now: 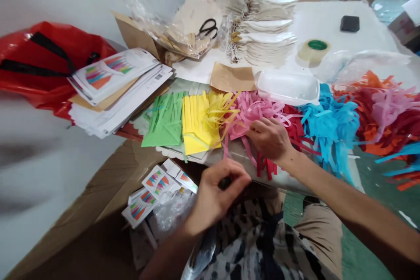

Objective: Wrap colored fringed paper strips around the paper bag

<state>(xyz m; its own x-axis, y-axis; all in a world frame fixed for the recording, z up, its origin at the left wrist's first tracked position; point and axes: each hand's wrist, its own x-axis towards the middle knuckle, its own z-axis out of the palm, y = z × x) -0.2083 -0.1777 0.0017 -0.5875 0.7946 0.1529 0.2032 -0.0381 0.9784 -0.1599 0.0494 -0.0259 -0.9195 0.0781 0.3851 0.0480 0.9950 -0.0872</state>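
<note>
My right hand (271, 140) reaches into the pink tissue-paper tassels (244, 111) at the table's front edge, its fingers pinched on a pink piece. Closer to my body, my left hand (221, 186) is closed, thumb against forefinger; whatever it may hold is hidden. To the left lie yellow tassels (198, 124) and green tassels (164, 120), flat-edged and cut into strips. Red strips (269, 166) hang below my right wrist. Loose blue tassels (331, 124) drape over the edge further right.
A white foam tray (288, 87) and brown paper (232, 77) lie behind the tassels. Beyond are a tape roll (315, 48), black scissors (207, 29) and bundled paper stacks (265, 48). Printed sheets (114, 78) and a red bag (42, 65) sit left; printed cards (160, 181) lie below.
</note>
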